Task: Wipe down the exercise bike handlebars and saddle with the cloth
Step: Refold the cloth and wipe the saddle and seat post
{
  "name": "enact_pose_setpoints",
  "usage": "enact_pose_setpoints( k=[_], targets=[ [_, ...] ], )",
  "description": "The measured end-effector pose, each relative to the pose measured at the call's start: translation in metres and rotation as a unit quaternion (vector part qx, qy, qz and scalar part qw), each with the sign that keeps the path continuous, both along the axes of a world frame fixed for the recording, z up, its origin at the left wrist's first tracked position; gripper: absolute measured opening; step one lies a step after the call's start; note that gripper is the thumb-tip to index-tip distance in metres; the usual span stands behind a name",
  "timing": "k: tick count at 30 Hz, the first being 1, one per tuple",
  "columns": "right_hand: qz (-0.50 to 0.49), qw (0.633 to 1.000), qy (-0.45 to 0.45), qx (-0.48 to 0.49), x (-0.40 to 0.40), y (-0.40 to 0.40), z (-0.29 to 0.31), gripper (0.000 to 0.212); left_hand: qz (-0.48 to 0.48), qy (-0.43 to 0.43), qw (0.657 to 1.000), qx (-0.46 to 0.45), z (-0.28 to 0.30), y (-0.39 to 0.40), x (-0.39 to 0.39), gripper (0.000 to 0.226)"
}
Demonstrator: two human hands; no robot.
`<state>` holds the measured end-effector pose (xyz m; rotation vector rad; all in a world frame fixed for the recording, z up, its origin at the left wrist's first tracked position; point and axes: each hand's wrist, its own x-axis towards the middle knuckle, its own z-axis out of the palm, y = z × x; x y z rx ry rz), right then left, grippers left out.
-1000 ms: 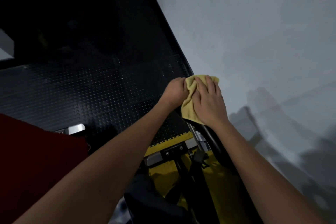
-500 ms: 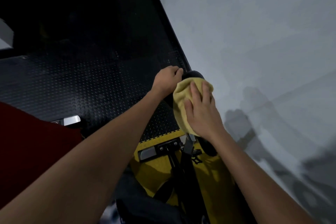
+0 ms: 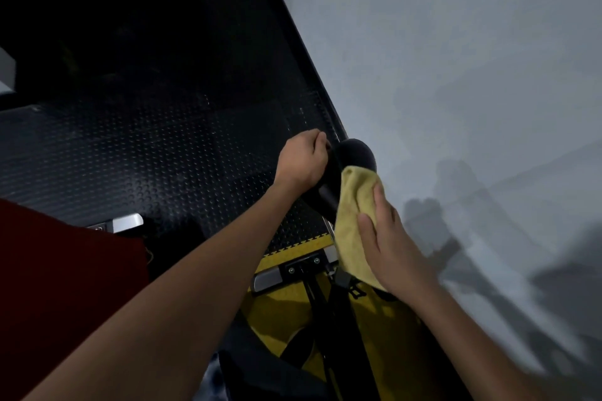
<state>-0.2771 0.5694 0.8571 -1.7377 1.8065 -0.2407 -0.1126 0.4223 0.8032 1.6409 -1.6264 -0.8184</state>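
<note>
Dim and soft-focused, with the upper left nearly black and grey shadows on the pale floor point(image 3: 456, 75).

Single head-worn wide-angle view, looking steeply down (close) over both forearms

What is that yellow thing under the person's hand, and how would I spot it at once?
Start at the pale grey wall on the right and follow its foot down to the rounded black bike saddle. Draped over the saddle's near part is a soft yellow cloth, pressed flat by the right hand. It is the only limp, fuzzy thing among hard black and metal parts.
</note>
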Motion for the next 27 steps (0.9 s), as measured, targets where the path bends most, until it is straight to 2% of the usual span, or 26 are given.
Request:
enact_pose_setpoints(
  k=[3,8,11,13,16,20,23,27],
  targets=[
    [0.007,1.000,0.029,-0.005,0.003,-0.007,-0.002,0.073,0.006,0.008,1.000,-0.006,0.000,0.000,-0.002,0.038],
    [-0.061,0.992,0.063,-0.087,0.029,-0.096,-0.025,0.061,0.010,0.010,1.000,0.016,0.002,-0.002,-0.003,0.037],
    [-0.065,0.990,0.074,-0.100,0.036,-0.121,-0.026,0.057,0.015,0.027,0.999,0.033,0.004,-0.003,-0.002,0.038],
    [-0.060,0.991,0.071,-0.095,0.037,-0.108,-0.023,0.060,0.017,0.033,0.999,0.033,0.003,-0.002,-0.001,0.037],
    [-0.021,0.995,0.071,-0.064,0.026,-0.047,-0.011,0.068,0.017,0.020,0.999,0.025,0.001,-0.001,0.000,0.036],
    [0.074,0.987,0.134,-0.043,0.005,0.036,0.006,0.065,0.012,0.012,1.000,0.010,0.000,0.000,0.000,0.037],
    [0.084,0.985,0.145,-0.041,0.007,0.020,0.005,0.066,0.010,0.013,1.000,0.002,0.004,0.001,-0.001,0.036],
    [0.017,0.987,0.143,-0.070,0.032,-0.056,-0.016,0.073,0.017,0.027,0.999,0.021,0.004,-0.004,0.001,0.037]
  ],
)
